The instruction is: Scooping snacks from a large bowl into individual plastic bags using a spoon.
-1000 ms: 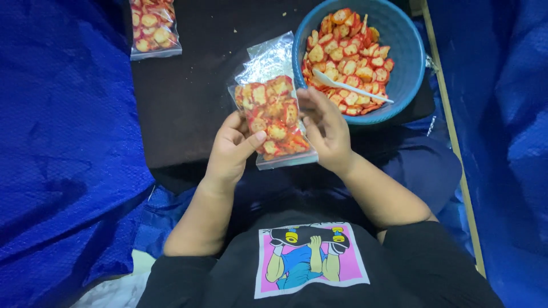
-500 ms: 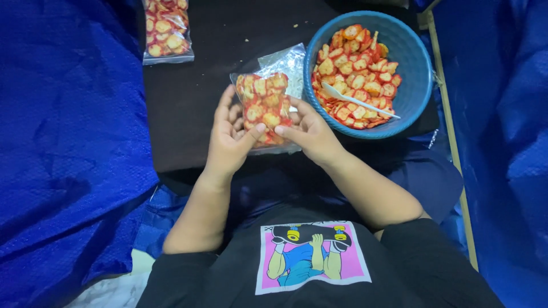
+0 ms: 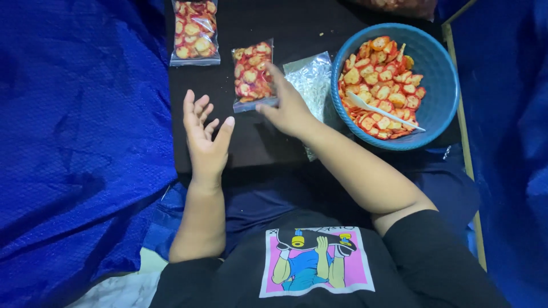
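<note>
Seen from the head camera, the right hand [image 3: 287,108] is pinching a filled snack bag [image 3: 253,77] apparently flat on the dark table [image 3: 251,142], best squared beside the other bag [image 3: 195,31], while the left hand [image 3: 204,134] is hovering open, empty.

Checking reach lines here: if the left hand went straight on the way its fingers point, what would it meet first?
Probably the filled snack bag at the table's far edge; the left hand points up-frame over bare dark table, though height is unclear.

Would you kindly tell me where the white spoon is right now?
In the head view, the white spoon lies in the blue bowl on the chips, at upper right, just right of the right hand.
</note>
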